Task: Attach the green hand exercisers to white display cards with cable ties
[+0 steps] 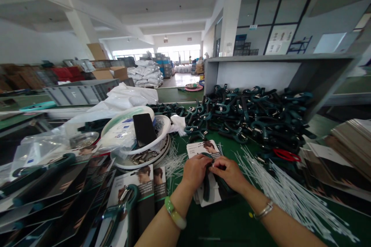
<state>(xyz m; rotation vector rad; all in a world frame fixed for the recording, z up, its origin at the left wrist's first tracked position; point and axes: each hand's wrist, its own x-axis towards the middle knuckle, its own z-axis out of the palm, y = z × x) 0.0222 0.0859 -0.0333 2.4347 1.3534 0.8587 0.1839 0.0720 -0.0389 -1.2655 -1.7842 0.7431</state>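
My left hand (195, 170) is closed around the top of a dark green and black hand grip exerciser (206, 187), which lies over a printed backing card (213, 196). Against it, my right hand (228, 173) pinches with thumb and forefinger near the exerciser's head. Whatever is between those right fingertips is too small and hidden to make out. Several cards appear stacked under my hands. White cable ties (292, 197) lie fanned out to the right, with more ties (175, 160) to the left. Another exerciser (131, 204) rests on a card at lower left.
A large pile of exercisers (249, 115) fills the back, before a grey shelf box (327, 81). Card stacks (348, 154) stand at right. Bowls with small metal parts (142, 157) and a black phone (144, 129) sit at left, near carded exercisers (43, 185).
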